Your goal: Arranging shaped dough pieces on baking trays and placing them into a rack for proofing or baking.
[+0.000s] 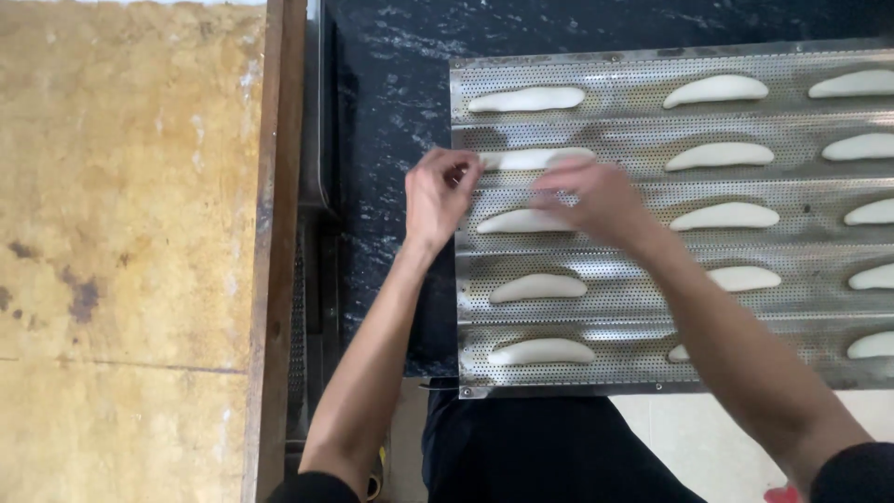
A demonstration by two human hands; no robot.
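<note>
No packages, labels, signs or screens show anywhere in this view.

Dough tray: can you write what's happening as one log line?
left hand: touching dough piece | right hand: on same piece | perforated tray: rows of dough

The silvery, hole-dotted corrugated metal baking tray [652,321] carries pale white elongated dough pieces [537,288] in rows. Under it lies a black counter [391,102] flecked with white — left of the tray, a mottled yellow-brown wooden board [121,233] with dark stains.
</note>
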